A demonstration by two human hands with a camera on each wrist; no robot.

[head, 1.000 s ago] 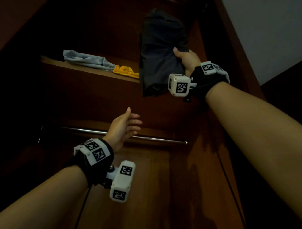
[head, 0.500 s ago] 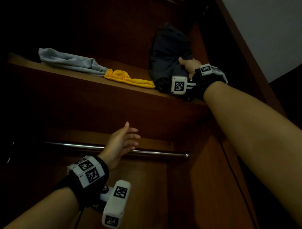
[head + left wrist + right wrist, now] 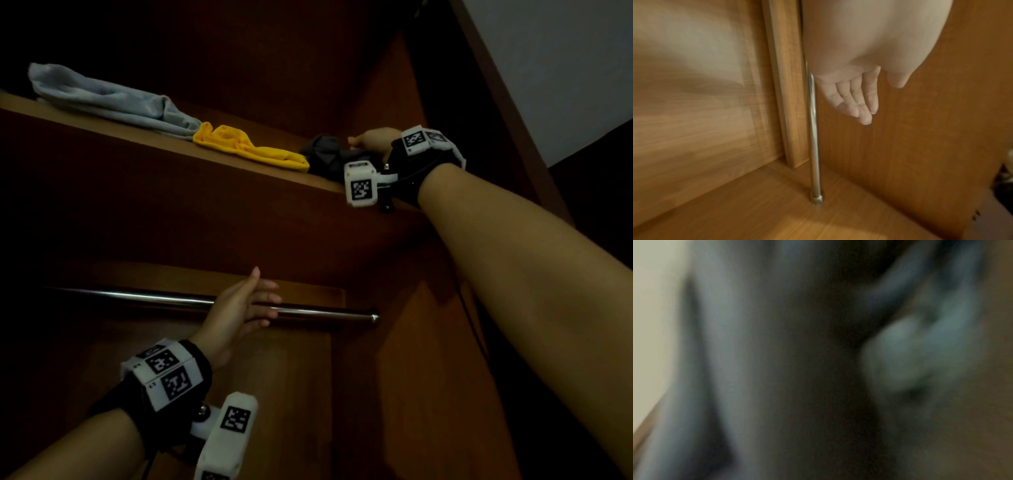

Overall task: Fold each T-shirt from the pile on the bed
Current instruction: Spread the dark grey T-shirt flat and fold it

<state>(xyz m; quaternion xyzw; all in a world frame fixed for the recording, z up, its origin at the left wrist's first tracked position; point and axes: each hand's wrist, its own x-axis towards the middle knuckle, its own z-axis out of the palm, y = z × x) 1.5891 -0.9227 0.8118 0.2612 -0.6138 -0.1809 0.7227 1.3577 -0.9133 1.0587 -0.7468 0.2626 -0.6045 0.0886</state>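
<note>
Up on the wardrobe shelf (image 3: 239, 171) sat grey (image 3: 113, 102) and yellow (image 3: 250, 147) clothes; right hand (image 3: 371, 142) lay on the dark T-shirt (image 3: 329, 157), grip hidden; left hand (image 3: 239, 308) hung loose and spread.

I count three pieces of clothing on one wooden wardrobe shelf (image 3: 164, 156): one pale grey garment (image 3: 106, 99) at the left, one yellow garment (image 3: 246, 147) just beside it, and one dark T-shirt (image 3: 325, 157) at the right end. Below the shelf I see one metal hanging rail (image 3: 144, 297), which also shows in the left wrist view (image 3: 813, 129). I see two hands: one right hand (image 3: 371, 142) at the dark T-shirt, and one left hand (image 3: 239, 308) with four fingers (image 3: 851, 97) and one thumb showing. I count two wrist bands and two white camera blocks, one of each per arm. The right wrist view is too blurred for me to count anything.
</note>
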